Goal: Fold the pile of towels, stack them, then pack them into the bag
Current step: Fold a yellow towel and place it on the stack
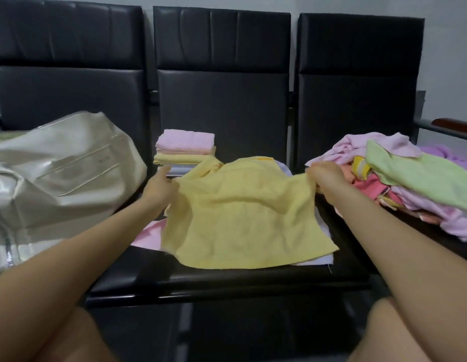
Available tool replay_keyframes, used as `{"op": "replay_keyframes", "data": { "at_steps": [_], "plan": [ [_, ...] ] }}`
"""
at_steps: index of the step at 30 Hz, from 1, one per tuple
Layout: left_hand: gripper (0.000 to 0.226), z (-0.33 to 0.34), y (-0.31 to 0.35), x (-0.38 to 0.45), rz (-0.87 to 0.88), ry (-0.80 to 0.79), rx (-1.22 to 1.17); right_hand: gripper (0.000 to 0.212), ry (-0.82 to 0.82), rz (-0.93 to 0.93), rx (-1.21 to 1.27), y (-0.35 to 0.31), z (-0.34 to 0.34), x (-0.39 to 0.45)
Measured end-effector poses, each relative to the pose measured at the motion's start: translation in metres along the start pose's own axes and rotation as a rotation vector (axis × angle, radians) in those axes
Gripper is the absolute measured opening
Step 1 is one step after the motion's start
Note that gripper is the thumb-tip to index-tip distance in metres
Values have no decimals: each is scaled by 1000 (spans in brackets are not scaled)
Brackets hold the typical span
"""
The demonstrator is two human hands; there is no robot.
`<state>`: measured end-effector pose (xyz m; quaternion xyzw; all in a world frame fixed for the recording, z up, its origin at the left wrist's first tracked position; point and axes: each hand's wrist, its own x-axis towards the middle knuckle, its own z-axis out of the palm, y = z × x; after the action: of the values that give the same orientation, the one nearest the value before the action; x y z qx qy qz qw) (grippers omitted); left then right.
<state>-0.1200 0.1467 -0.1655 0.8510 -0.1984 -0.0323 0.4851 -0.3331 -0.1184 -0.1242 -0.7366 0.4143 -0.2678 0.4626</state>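
**Yellow towel stretched out, mid-fold on the middle seat**

Left hand [163,188] grips the far left corner of the yellow towel [243,215], fingers curled into the cloth. Right hand [325,178] pinches the far right corner the same way. Both corners are lifted a bit, so the far edge sags between the hands while the near half lies flat on the seat [227,276], on top of what looks like a couple of other spread cloths, pink and pale lilac, peeking out at the edges.

Handling-wise, I'd say this thing is light, floppy terry, no stiffness at all. It droops wherever it isn't held, so corners are the place to hold it, and keeping it taut between the hands should give a straighter crease. It doesn't look slippery or fragile.

Further out: the folded stack [185,152] sits just past the left hand at the back of the same seat, pink on top, yellow and paler ones under it. The unfolded pile [399,184] is on the next seat over, right beside the right hand, mostly pink and green. The cream bag [62,176] sits on the seat to the left, close to the left forearm.

Plenty still to fold, I reckon.
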Motion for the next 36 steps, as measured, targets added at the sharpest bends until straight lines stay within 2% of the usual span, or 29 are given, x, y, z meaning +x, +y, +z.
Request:
{"op": "replay_keyframes", "data": {
  "at_steps": [2, 3, 5, 6, 8, 10, 14, 17, 20, 25, 27, 30, 31, 33, 36],
  "plan": [
    [52, 7, -6, -2, 142, -2, 403, 26, 0, -57, -287, 14, 11, 3],
    [50, 10, -5, -7, 219, -6, 489, 33, -7, -92, -374, 20, 17, 3],
    [46, 16, 2, -20, 351, -52, 473, 47, -23, -151, -428, 27, 26, -1],
    [41, 19, 8, -30, 422, -83, 435, 45, -31, -203, -424, 28, 29, -3],
    [23, 23, 18, -49, 577, -166, 394, 26, -97, -308, -365, 24, 34, -13],
    [7, 25, 24, -64, 658, -318, 374, 7, -249, -380, -279, 18, 39, -32],
    [14, 34, 18, -79, 769, -686, 472, 13, -671, -436, -318, 17, 47, -72],
    [19, 43, -1, -82, 828, -808, 516, 15, -889, -508, -536, 26, 52, -91],
    [27, 45, -10, -81, 862, -791, 470, 27, -879, -635, -660, 35, 53, -95],
    [26, 42, -17, -80, 905, -783, 413, 8, -837, -705, -615, 41, 56, -92],
    [37, 43, -19, -82, 901, -762, 482, 5, -839, -677, -589, 40, 59, -91],
    [43, 49, -16, -83, 953, -644, 548, 16, -927, -515, -416, 35, 58, -87],
    [40, 51, -14, -83, 936, -630, 537, 19, -931, -478, -359, 34, 58, -85],
    [33, 49, -8, -76, 807, -634, 456, 22, -831, -464, -355, 31, 59, -80],
    [25, 40, 6, -58, 616, -562, 260, 22, -674, -535, -351, 22, 65, -75]
  ]
}}
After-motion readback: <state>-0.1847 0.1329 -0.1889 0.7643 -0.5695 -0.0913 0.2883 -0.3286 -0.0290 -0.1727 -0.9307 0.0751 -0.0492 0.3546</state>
